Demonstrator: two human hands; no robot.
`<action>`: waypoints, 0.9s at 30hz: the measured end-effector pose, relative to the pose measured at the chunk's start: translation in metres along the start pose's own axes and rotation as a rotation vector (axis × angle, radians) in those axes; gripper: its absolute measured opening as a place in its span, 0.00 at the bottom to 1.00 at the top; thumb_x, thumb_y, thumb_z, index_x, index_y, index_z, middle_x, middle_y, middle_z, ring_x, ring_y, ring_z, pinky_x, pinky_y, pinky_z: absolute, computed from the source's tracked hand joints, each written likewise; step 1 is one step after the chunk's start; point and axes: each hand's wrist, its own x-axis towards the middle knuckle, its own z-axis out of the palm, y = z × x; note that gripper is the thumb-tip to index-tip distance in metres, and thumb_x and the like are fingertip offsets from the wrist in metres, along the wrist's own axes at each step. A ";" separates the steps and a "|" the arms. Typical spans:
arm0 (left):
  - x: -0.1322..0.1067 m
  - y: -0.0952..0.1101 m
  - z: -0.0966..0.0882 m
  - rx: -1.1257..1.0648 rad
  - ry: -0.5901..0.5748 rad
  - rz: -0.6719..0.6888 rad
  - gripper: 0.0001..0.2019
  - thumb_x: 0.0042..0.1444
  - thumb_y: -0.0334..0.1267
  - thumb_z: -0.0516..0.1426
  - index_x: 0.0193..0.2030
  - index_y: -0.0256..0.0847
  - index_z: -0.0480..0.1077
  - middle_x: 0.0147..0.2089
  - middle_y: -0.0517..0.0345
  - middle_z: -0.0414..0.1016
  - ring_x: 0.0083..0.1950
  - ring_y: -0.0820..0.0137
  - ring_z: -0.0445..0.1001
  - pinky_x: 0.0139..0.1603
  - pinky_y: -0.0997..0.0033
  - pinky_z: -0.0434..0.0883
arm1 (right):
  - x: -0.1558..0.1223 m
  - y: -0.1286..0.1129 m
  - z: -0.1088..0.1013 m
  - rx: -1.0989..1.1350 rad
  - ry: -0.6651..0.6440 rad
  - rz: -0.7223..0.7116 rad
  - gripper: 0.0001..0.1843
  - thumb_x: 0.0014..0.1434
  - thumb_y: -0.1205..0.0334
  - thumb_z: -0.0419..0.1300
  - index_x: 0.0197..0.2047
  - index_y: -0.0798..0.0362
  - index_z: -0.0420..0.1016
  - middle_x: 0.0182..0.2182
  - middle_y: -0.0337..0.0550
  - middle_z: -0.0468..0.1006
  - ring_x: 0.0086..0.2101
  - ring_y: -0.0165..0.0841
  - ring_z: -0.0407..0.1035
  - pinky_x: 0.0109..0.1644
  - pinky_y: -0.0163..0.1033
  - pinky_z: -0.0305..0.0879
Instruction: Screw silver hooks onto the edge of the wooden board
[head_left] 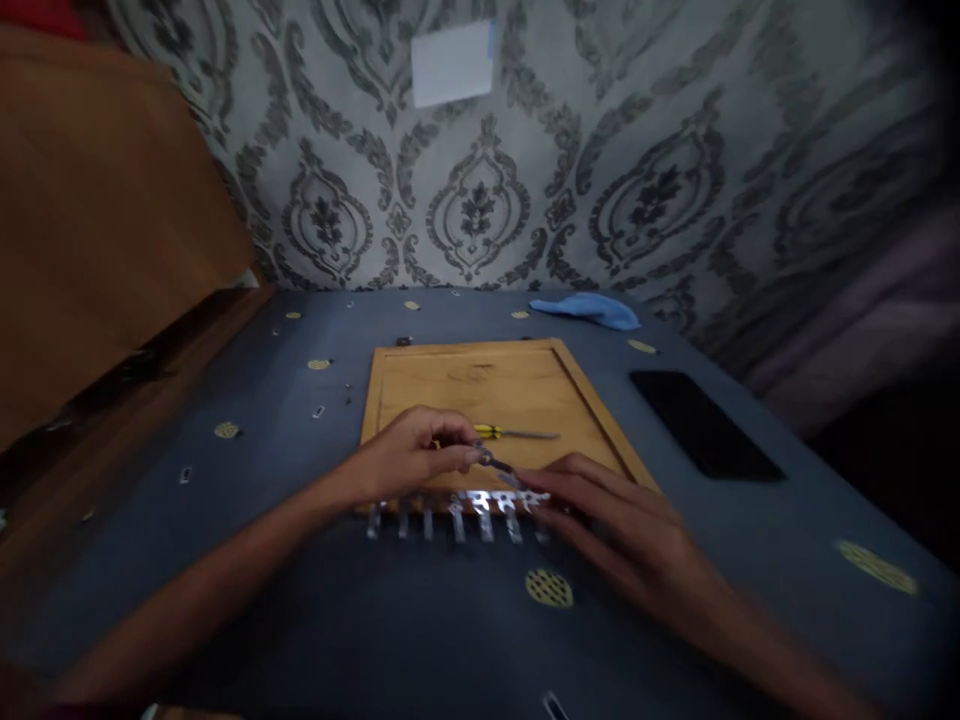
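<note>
A wooden board (487, 385) lies on a blue cloth-covered table (300, 600). My left hand (409, 455) rests on the board's near edge, its fingers pinched on a small dark metal piece (491, 461). My right hand (615, 520) lies beside it with fingers stretched out, the fingertips touching a shiny metal strip with several hooks (457, 512) along the board's front edge. A small yellow-handled screwdriver (514, 433) lies on the board just beyond my left fingers.
A black phone (701, 422) lies right of the board. A blue cloth (589, 308) sits at the back by the patterned wall. Small screws and metal bits (319, 411) are scattered left of the board. A wooden panel (97, 230) stands at left.
</note>
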 end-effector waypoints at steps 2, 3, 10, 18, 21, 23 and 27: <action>0.001 0.006 0.007 -0.061 -0.048 -0.005 0.09 0.56 0.42 0.58 0.33 0.38 0.71 0.30 0.63 0.69 0.31 0.76 0.66 0.32 0.77 0.62 | -0.001 -0.005 -0.001 0.059 -0.027 0.033 0.11 0.70 0.68 0.55 0.52 0.50 0.74 0.36 0.41 0.77 0.36 0.28 0.75 0.39 0.32 0.73; 0.002 0.007 0.009 -0.085 -0.070 -0.013 0.09 0.57 0.43 0.58 0.34 0.38 0.71 0.29 0.63 0.69 0.31 0.76 0.66 0.32 0.76 0.62 | -0.003 -0.006 -0.002 0.082 -0.012 0.049 0.09 0.70 0.67 0.55 0.49 0.51 0.74 0.36 0.41 0.77 0.35 0.28 0.75 0.38 0.32 0.73; 0.013 0.011 0.032 -0.098 -0.187 -0.036 0.10 0.59 0.42 0.56 0.33 0.38 0.71 0.27 0.63 0.68 0.28 0.75 0.64 0.30 0.76 0.61 | -0.022 -0.008 -0.008 0.247 -0.075 0.215 0.10 0.69 0.56 0.59 0.39 0.52 0.76 0.30 0.40 0.76 0.30 0.27 0.71 0.33 0.34 0.67; 0.019 0.016 0.058 0.385 -0.042 0.209 0.07 0.65 0.39 0.54 0.46 0.44 0.70 0.35 0.63 0.75 0.35 0.72 0.72 0.37 0.71 0.65 | -0.079 -0.015 -0.021 0.415 0.122 0.732 0.12 0.63 0.53 0.65 0.33 0.52 0.77 0.24 0.35 0.72 0.21 0.25 0.66 0.26 0.33 0.64; 0.021 0.015 0.068 0.453 -0.034 0.291 0.06 0.66 0.38 0.54 0.49 0.45 0.68 0.44 0.61 0.76 0.45 0.69 0.75 0.46 0.68 0.68 | -0.092 -0.014 -0.024 0.463 0.207 0.930 0.15 0.59 0.50 0.67 0.32 0.53 0.77 0.21 0.34 0.70 0.18 0.23 0.62 0.23 0.31 0.60; 0.023 0.014 0.076 0.479 -0.049 0.316 0.10 0.65 0.37 0.56 0.52 0.46 0.66 0.48 0.59 0.76 0.50 0.67 0.75 0.51 0.65 0.70 | -0.094 -0.012 -0.024 0.499 0.212 0.984 0.17 0.58 0.48 0.67 0.31 0.54 0.77 0.21 0.34 0.69 0.18 0.23 0.61 0.22 0.31 0.60; 0.026 0.011 0.088 0.549 -0.073 0.300 0.19 0.62 0.36 0.60 0.57 0.46 0.61 0.52 0.56 0.76 0.54 0.63 0.74 0.53 0.60 0.72 | -0.084 -0.008 -0.019 0.590 0.155 0.990 0.18 0.58 0.46 0.66 0.34 0.54 0.78 0.21 0.34 0.70 0.18 0.23 0.61 0.22 0.31 0.60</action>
